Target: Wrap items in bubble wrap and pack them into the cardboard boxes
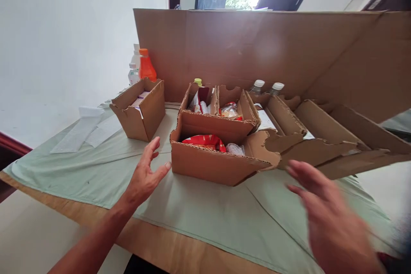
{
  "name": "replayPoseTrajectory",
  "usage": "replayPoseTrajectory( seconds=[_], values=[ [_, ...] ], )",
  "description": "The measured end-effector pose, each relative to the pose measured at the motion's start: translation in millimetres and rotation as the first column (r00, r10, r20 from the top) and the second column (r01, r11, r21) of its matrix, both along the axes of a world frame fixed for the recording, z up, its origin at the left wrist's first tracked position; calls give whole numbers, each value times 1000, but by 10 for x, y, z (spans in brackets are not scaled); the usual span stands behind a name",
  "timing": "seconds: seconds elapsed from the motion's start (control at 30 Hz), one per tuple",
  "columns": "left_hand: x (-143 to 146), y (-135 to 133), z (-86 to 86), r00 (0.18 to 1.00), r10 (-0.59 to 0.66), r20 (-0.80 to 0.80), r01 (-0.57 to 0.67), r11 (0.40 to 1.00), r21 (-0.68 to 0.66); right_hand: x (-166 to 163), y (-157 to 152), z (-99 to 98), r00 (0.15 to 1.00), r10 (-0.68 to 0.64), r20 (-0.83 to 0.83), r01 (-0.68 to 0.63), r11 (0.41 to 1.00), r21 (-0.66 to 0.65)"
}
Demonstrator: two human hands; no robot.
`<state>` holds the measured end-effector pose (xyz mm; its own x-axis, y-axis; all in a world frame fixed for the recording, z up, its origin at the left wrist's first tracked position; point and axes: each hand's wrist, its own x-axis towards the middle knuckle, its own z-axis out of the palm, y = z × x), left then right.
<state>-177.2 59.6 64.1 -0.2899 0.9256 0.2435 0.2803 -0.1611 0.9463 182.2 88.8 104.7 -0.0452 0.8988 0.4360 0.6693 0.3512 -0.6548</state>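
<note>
A cardboard box (205, 166) with a slanted open top sits crosswise in front of me. Inside it lie a red packet (205, 140) and a clear, ridged plastic thing (235, 149). My left hand (146, 180) is just off the box's left end, thumb and fingers apart, holding nothing. To the right of the box hovers my right hand (327, 205), smeared by motion, its fingers stretched out with nothing visible in them. Neither hand appears to touch the box.
Similar boxes stand behind: one with packets (229, 110), one apart at left (146, 115), several leaning at right (327, 126). A tall cardboard panel (240, 47) backs the cloth-covered table (205, 209). Bottles, including an orange one (147, 66), and clear plastic sheets (72, 137) are also there.
</note>
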Motion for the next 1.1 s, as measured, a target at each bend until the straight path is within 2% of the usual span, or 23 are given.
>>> replayPoseTrajectory(
  seconds=[0.03,0.1,0.17,0.2,0.27,0.37,0.47,0.57,0.63,0.7,0.8,0.87,0.93,1.0,1.1],
  values=[
    [45,121,-11,998,-46,42,46,999,-5,-89,114,-63,994,-2,-106,-4,999,-48],
    [183,315,-20,980,-143,137,147,989,-14,-282,316,-173,957,69,-282,-127,973,-193],
    [349,392,-20,958,-190,214,198,980,-17,-410,393,-246,934,120,-338,-213,943,-254],
    [428,374,-20,954,-188,234,197,980,-15,-429,362,-272,939,119,-321,-208,944,-257],
    [551,218,-18,961,-161,224,164,987,5,-383,162,-312,969,60,-241,-119,965,-235],
    [569,-223,6,977,-146,158,149,989,-8,-295,-311,-349,992,-2,-126,-21,984,-179],
    [327,-635,74,994,-59,88,66,995,-78,-488,-626,-310,993,43,-109,-65,976,-208],
    [-14,-759,192,993,105,52,-98,988,-121,-853,-592,-181,976,148,-159,-183,955,-236],
    [-166,-684,267,987,141,77,-133,986,-102,-1001,-484,-116,964,194,-180,-232,947,-222],
    [-245,-534,306,988,81,130,-75,996,-51,-1045,-438,-140,965,189,-180,-227,949,-219],
    [-356,-232,287,980,-44,194,39,999,29,-1101,-581,-363,961,189,-203,-231,950,-210],
    [-486,-15,244,975,-61,215,45,996,81,-1226,-771,-577,943,201,-267,-255,948,-188],
    [-629,156,186,975,-33,220,8,994,113,-1381,-938,-771,923,205,-325,-271,947,-173],
    [-717,217,103,977,15,212,-39,993,110,-1468,-989,-899,915,185,-358,-257,952,-165],
    [-639,40,-110,973,138,184,-152,986,65,-1371,-793,-947,925,123,-359,-212,952,-221]
  ],
)
